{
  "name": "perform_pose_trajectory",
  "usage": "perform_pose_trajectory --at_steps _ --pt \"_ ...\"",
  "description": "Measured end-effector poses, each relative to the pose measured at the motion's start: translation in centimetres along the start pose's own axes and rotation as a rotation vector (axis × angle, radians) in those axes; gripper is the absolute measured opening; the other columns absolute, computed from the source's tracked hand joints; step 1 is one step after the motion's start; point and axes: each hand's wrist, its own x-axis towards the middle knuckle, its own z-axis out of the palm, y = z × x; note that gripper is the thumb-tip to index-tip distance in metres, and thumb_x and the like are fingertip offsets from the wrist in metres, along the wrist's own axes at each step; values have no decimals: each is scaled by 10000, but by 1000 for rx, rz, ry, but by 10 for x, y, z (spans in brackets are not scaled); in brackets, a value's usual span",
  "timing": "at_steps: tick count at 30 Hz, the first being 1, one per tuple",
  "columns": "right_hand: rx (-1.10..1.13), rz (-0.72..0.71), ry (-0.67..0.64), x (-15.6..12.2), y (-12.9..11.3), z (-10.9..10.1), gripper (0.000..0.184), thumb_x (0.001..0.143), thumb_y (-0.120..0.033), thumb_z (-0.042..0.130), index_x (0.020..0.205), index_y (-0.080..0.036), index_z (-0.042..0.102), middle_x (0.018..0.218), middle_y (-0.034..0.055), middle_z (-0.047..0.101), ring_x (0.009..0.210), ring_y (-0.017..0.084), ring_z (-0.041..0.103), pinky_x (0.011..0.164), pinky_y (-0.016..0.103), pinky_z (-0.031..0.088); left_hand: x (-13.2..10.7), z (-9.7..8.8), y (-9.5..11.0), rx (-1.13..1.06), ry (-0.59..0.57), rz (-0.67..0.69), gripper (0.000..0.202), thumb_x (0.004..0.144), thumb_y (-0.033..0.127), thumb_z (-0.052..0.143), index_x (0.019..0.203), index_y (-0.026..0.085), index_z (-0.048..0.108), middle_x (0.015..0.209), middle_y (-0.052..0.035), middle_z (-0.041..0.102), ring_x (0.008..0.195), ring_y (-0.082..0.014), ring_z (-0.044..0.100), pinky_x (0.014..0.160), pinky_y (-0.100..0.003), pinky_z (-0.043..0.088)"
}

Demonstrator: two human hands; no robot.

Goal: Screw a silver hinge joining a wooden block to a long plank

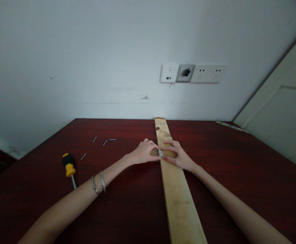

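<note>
A long pale wooden board (180, 200) lies on the dark red table, running away from me to the wall. At its left edge sits a small silver metal hinge (160, 153) with holes in it. My left hand (144, 152) has its thumb and fingers closed on the hinge from the left. My right hand (180, 156) rests over the board, its thumb and fingertips curved round to the right side of the hinge and touching it. The hinge's far leaf is partly hidden by my fingers.
Several screws (105, 143) lie loose on the table (127, 210) to the left. A yellow and black screwdriver (69, 166) lies nearer, its shaft partly behind my left forearm. Wall sockets (209, 74) sit above the table's back edge; a thin strip (231, 126) lies at the back right.
</note>
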Motion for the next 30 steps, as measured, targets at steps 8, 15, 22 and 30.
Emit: perform_pose_trajectory --at_steps 8,15,22,30 --pt "-5 10 -5 0 0 0 311 772 -404 663 1058 -287 693 1247 75 522 1203 293 428 1037 517 342 0 -2 3 0 -7 -17 345 758 451 679 1006 213 646 1046 -61 611 993 -254 482 856 -369 405" --pt "5 6 8 0 1 0 306 764 -386 676 1047 -271 698 1235 75 523 1197 282 428 1051 494 340 1 1 -2 5 2 4 370 775 479 662 1031 212 642 1066 -67 604 1004 -254 476 857 -372 403" --pt "15 4 2 0 2 1 313 771 -400 667 1055 -271 695 1236 75 518 1201 283 423 1053 502 333 0 1 -1 6 -1 3 378 776 481 658 1035 206 643 1057 -72 604 997 -252 478 853 -373 406" --pt "6 12 1 0 0 0 323 766 -397 667 1067 -280 689 1236 78 519 1201 288 425 1046 510 340 1 2 -3 2 6 6 389 766 483 666 1040 209 640 1049 -73 604 1003 -260 477 850 -381 409"
